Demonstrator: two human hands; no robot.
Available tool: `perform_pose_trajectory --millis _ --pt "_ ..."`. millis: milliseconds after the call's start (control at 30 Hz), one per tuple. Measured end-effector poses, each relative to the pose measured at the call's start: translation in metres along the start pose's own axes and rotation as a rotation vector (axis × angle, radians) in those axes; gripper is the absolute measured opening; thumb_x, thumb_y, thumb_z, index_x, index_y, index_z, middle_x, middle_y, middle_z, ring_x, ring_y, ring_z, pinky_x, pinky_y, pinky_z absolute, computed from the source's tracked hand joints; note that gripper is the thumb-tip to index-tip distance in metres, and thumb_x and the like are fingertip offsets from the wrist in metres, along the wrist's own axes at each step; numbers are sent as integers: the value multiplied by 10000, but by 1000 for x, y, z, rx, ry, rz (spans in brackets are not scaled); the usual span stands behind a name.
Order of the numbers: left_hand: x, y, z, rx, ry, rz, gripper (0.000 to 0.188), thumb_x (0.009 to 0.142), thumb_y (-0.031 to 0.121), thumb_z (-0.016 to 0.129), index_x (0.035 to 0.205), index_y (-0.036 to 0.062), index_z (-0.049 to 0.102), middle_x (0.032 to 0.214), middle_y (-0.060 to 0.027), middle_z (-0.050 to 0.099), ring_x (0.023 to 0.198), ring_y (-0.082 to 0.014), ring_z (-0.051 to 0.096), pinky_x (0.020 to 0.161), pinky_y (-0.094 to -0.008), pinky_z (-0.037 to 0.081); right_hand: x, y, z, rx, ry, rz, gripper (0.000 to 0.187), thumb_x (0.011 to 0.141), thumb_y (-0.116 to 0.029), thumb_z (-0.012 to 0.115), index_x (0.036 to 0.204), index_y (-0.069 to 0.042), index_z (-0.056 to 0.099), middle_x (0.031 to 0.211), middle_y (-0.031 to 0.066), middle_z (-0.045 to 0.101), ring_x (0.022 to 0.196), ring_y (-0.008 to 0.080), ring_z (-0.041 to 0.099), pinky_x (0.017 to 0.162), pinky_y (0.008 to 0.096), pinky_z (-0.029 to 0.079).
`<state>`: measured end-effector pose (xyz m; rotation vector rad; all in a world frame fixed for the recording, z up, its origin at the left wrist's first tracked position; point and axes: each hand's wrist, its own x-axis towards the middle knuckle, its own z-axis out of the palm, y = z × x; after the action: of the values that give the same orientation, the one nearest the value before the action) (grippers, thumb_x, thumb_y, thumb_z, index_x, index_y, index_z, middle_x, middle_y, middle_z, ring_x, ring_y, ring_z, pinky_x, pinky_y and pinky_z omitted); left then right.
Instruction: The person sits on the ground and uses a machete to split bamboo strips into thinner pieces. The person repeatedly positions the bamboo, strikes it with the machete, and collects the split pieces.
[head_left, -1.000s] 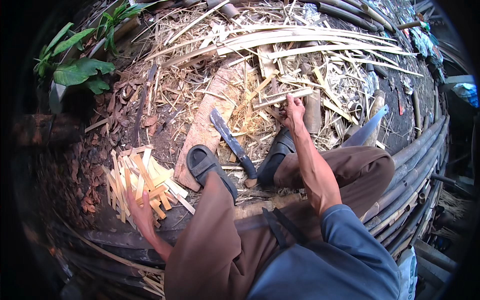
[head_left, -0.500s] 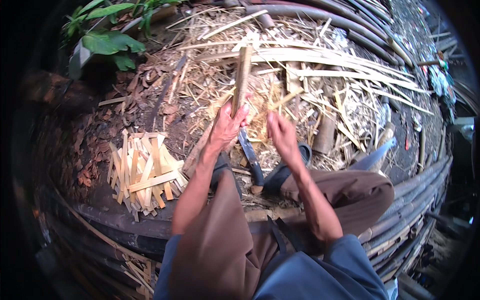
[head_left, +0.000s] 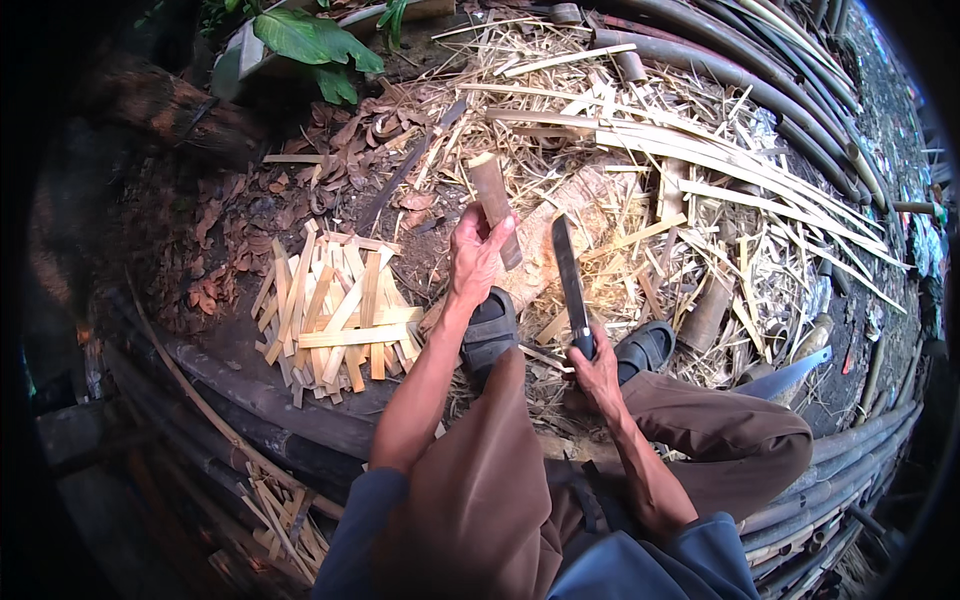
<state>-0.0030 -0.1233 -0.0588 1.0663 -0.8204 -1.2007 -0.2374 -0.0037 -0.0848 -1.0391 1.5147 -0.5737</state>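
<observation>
My left hand [head_left: 480, 250] is closed around a short split piece of bamboo [head_left: 492, 205], held tilted above the ground with its brownish outer side showing. Gripped by its dark handle, a long-bladed knife [head_left: 568, 268] is in my right hand [head_left: 597, 368]. Its blade points away from me, to the right of the bamboo and apart from it. Beneath both lies a pale, worn wooden block [head_left: 535, 238], partly hidden by my left hand and a sandal.
A heap of pale cut bamboo slats [head_left: 335, 315] lies left of my left forearm. Long split strips [head_left: 720, 160] and shavings spread at the far right. Dark poles [head_left: 700, 60] lie beyond, a saw blade [head_left: 790, 375] at right. My sandalled feet [head_left: 490, 330] flank the knife.
My right hand has taken up the knife, which was down between my feet. The bamboo piece in my left hand has tilted leftward. The whole view has shifted.
</observation>
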Motion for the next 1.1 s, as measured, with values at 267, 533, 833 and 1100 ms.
perform_pose_trajectory --millis 267,533,833,1100 --pt "0 -17 9 205 -93 11 274 933 104 668 1169 -25 620 1078 -96 690 988 -129 628 919 -277 494 -29 -123 -30 -2 66 -292 426 961 -168 559 1363 -72 455 847 87 632 728 162 600 662 332 497" --pt "-17 -20 9 245 -199 10 241 897 59 700 1134 19 687 948 -60 732 836 -93 654 736 -251 542 -31 -156 -22 -189 -93 -208 395 1027 -307 456 1355 -87 461 777 204 638 739 272 655 706 410 491" --pt "-17 -11 16 575 -232 167 181 886 76 711 1057 18 708 870 -92 740 782 -122 682 694 -276 544 -30 -153 -24 -209 -113 -157 401 1026 -312 451 1340 -63 470 876 253 652 847 373 667 803 443 479" --pt "-17 49 -1 1005 -341 177 445 901 151 687 1312 29 568 1133 -177 684 1029 -258 665 906 -339 524 -34 -164 -21 -292 -107 -214 380 1029 -324 467 1312 -71 481 869 271 668 896 444 668 800 466 496"
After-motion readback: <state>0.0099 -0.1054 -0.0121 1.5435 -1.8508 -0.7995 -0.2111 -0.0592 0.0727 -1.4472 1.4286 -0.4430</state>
